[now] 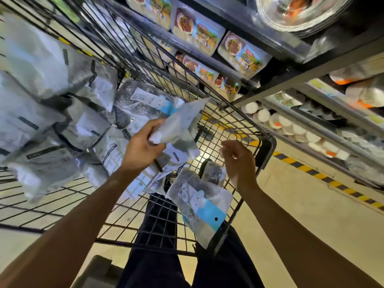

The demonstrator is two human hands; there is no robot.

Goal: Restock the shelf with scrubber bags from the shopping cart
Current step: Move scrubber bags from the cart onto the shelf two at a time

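My left hand grips a clear scrubber bag lifted above the black wire shopping cart. My right hand hovers near the cart's right rim with fingers loosely curled and nothing in it. Another scrubber bag with a blue-and-white label lies in the near corner of the cart. Several more scrubber bags and grey-white packets are piled across the cart's left and middle. The shelf runs along the right, above the cart.
The shelf holds packaged food trays, stacked white lids or bowls and foil containers. A yellow-black striped line marks the floor at the shelf's foot. My dark trousers show under the cart.
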